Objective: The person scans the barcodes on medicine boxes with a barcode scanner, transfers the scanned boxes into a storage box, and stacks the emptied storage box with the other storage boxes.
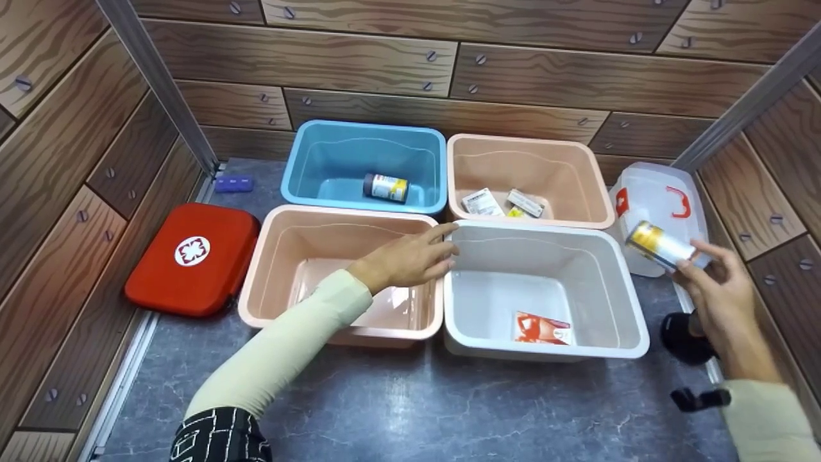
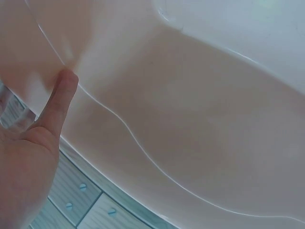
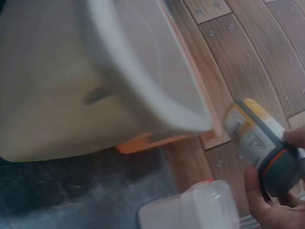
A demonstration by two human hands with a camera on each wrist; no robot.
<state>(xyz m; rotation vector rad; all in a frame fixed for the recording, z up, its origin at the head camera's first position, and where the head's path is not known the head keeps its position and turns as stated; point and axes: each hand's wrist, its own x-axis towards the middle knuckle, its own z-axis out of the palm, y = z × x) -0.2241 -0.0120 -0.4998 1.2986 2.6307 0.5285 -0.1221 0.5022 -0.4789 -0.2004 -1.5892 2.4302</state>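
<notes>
Left hand [image 1: 409,260] at bin rims [image 1: 439,314]; right hand [image 1: 721,292] holds bottle [image 1: 660,244] clear of them.

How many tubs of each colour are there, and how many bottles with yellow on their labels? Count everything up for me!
Blue tub: 1
Peach tubs: 2
White tub: 1
Yellow-labelled bottles: 2
Total: 6

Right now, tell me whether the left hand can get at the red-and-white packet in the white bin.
Probably yes: the left hand is at the near-left rim side of the white bin, whose top is open, and nothing appears to cover the red-and-white packet.
</notes>
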